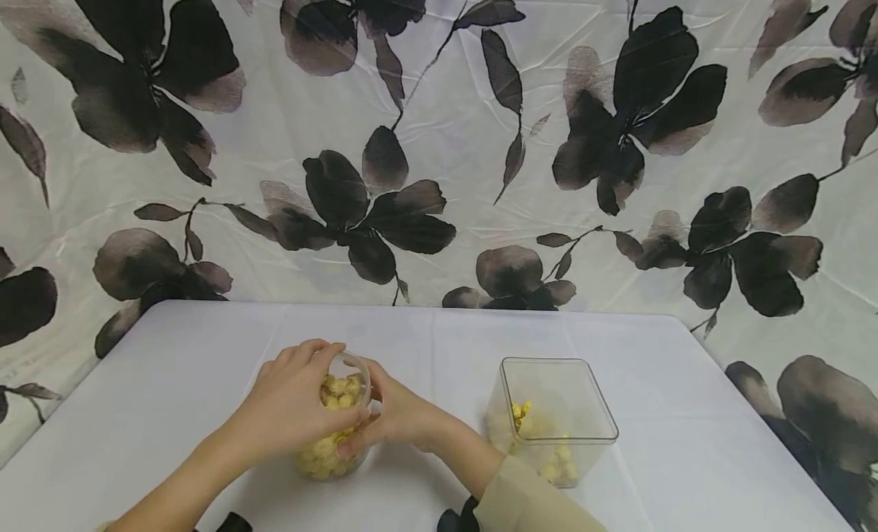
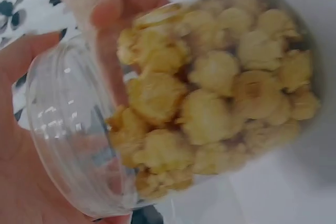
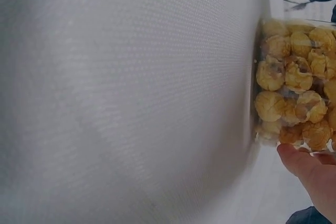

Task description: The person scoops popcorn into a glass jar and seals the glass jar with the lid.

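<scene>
A clear round jar (image 1: 322, 459) of popcorn stands on the white table, left of the middle. My left hand (image 1: 288, 406) grips it around the rim, thumb across the front. From the other side my right hand (image 1: 401, 414) holds the jar's body, with its thumb on the near wall. In the left wrist view, clear plastic rings (image 2: 58, 124) circle the jar's top within the left hand; whether they are a lid or the neck I cannot tell. Golden popcorn (image 2: 210, 93) fills the lower part. The right wrist view shows a fingertip (image 3: 296, 158) against the jar's side.
To the right stands a clear square container (image 1: 593, 410) with a few yellow pieces (image 1: 561, 463) inside. Dark objects (image 1: 236, 523) show at the table's near edge. Behind the white table (image 1: 425, 334) hangs a floral cloth (image 1: 480, 136).
</scene>
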Demonstrator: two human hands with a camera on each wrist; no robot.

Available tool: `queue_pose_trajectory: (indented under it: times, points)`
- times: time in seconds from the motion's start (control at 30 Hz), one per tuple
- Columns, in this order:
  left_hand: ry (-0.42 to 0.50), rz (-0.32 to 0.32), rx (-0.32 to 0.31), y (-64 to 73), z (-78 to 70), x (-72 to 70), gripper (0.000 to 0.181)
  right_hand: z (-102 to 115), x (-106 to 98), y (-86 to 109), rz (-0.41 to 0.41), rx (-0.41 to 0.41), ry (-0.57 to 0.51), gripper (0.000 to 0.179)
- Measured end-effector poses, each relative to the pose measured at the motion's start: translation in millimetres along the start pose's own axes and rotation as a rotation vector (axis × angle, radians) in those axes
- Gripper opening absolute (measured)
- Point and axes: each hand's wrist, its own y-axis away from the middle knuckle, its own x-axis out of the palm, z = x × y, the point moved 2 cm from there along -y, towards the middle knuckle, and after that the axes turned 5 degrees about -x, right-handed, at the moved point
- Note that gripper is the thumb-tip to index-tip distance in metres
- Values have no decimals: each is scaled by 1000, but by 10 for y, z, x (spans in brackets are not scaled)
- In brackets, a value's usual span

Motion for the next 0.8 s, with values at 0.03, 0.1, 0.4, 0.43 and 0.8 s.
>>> queue_pose_trajectory:
  times: [0.03,0.1,0.4,0.43,0.8]
  points:
    - [0,17,6,-20,-6,-7,85,2,-4,-1,0,1,1,91]
    - [15,53,39,-62,5,-29,80,6,-12,-2,4,4,3,91]
    - [173,288,291,-176,159,-81,67,3,-28,3,5,38,23,95]
    - [187,304,308,-185,172,-82,66,1,-26,2,3,38,25,94]
    - [10,109,3,-73,11,-130,73,6,3,7,-1,24,17,91]
